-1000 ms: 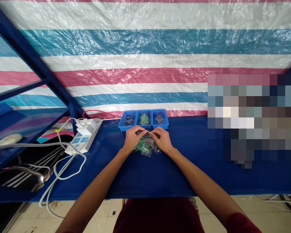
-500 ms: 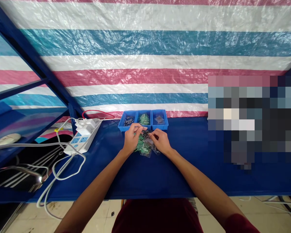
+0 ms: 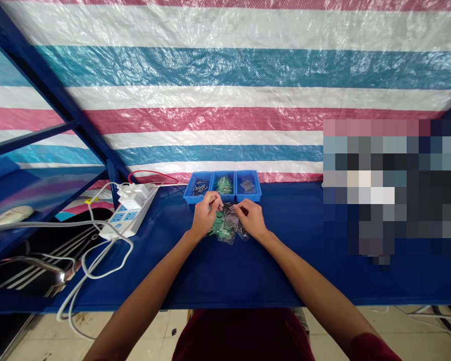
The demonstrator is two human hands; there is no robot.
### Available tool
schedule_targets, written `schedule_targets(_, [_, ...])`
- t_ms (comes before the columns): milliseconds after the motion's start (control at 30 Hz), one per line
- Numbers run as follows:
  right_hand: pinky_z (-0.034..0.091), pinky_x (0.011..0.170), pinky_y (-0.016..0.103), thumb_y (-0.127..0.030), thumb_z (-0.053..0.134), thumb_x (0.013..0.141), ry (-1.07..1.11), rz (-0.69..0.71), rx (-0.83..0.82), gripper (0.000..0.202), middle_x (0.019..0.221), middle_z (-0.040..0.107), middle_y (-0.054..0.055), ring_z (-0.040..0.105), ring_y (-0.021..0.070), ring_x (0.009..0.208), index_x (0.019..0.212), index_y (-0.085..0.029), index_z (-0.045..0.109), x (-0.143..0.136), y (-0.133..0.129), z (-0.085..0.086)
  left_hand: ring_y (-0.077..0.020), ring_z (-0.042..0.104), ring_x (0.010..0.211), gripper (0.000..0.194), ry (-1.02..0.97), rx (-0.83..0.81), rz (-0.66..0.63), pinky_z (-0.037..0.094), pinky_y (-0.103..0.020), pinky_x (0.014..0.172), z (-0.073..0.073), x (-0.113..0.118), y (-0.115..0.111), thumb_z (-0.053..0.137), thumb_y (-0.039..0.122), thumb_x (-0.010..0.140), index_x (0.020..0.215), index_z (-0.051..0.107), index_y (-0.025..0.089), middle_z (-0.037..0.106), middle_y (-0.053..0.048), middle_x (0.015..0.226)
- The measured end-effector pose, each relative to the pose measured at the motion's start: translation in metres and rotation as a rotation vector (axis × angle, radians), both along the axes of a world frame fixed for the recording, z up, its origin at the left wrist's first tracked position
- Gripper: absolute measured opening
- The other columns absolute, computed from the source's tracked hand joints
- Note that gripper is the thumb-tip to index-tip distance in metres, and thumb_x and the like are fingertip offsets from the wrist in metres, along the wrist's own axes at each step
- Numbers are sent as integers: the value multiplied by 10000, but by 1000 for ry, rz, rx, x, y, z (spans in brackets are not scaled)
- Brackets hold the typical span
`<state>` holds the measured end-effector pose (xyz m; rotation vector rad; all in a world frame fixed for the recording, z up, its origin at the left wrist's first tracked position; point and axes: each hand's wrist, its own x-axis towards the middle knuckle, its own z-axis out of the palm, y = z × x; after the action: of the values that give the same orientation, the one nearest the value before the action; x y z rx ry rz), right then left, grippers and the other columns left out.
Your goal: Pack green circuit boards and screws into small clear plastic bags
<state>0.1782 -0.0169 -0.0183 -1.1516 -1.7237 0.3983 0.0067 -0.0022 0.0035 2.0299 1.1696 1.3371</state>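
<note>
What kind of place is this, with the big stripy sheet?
Probably a small workshop: there's a blue worktable with three blue bins holding small parts, and a power strip on the left. The striped sheet makes a wall behind.

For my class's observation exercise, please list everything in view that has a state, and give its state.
Left hand: fingers curled; grip unclear
Right hand: fingers bent; grip unclear
Pile: loosely heaped, between the hands
Left bin: open-topped, holding thin metal pieces
Middle bin: open-topped, holding green packets
Right bin: open-topped, holding clear-looking packets
Power strip: plugs inserted, some sockets free
</note>
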Motion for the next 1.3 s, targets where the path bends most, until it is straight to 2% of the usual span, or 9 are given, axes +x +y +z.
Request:
schedule_targets(133, [389, 583, 258, -379, 467, 906, 1, 6, 2, 338, 635, 542, 14, 499, 134, 569, 669, -188, 613, 0, 0, 1, -140, 577, 667, 304, 112, 132, 111, 455, -254, 695, 4, -1, 0, 422, 370, 934, 1068, 625, 186, 633, -28, 788])
schedule_targets(233, [393, 585, 256, -384, 461, 909, -13, 1, 1, 346, 633, 551, 14, 504, 133, 573, 672, -187, 618, 0, 0, 1, -146, 559, 690, 333, 151, 179, 92, 448, -259, 699, 4, 0, 1, 420, 376, 937, 1093, 652, 195, 634, -45, 823])
schedule_targets(400, [436, 644, 254, -352, 438, 925, 46, -25, 21, 307, 760, 652, 42, 572, 148, 662, 818, -174, 664, 1, -1, 1, -135, 563, 662, 281, 111, 108, -24, 449, -241, 646, -2, 1, 4, 527, 411, 881, 948, 679, 185, 655, -35, 805])
schedule_targets(500, [465, 733, 266, -325, 419, 935, 92, -6, 32, 292, 923, 689, 63, 622, 171, 803, 973, -176, 667, 1, -1, 1, -110, 521, 561, 253, 53, 26, -2, 417, -216, 562, -5, 2, 4, 589, 417, 836, 913, 641, 181, 604, 13, 656])
schedule_targets(633, [477, 795, 284, -324, 411, 942, 84, 77, 38, 299, 977, 694, 62, 636, 180, 871, 1038, -201, 666, 1, -1, -1, -90, 488, 523, 256, 6, -34, -26, 394, -198, 545, -6, 2, 3, 629, 399, 806, 933, 585, 180, 553, 54, 573])
schedule_targets(833, [473, 707, 258, -335, 459, 927, 38, 150, 52, 271, 875, 693, 62, 627, 162, 762, 944, -183, 683, -2, 1, -8, -88, 489, 519, 247, -22, -71, -60, 393, -194, 534, -7, 3, 3, 632, 394, 799, 902, 593, 172, 549, 54, 558])
schedule_targets(1000, [453, 671, 254, -319, 455, 932, 30, 96, 93, 282, 779, 677, 54, 606, 156, 693, 867, -172, 687, -1, 2, -7, -106, 532, 526, 232, -26, -81, -66, 430, -212, 534, -3, 3, 2, 584, 378, 833, 847, 674, 164, 628, 7, 621])
schedule_targets(1100, [455, 680, 256, -316, 461, 927, 44, 63, 94, 277, 784, 683, 54, 612, 160, 698, 860, -178, 692, 1, 3, -6, -122, 570, 572, 244, 50, -45, -32, 452, -224, 568, -2, 4, 4, 583, 375, 833, 778, 688, 162, 671, -13, 676])
schedule_targets(1300, [447, 638, 260, -309, 481, 912, 13, 5, 64, 269, 743, 681, 50, 597, 160, 643, 834, -184, 706, 0, 2, -5, -111, 549, 554, 245, 132, 91, 37, 449, -220, 556, -5, 5, 3, 624, 388, 807, 711, 644, 164, 640, -1, 638])
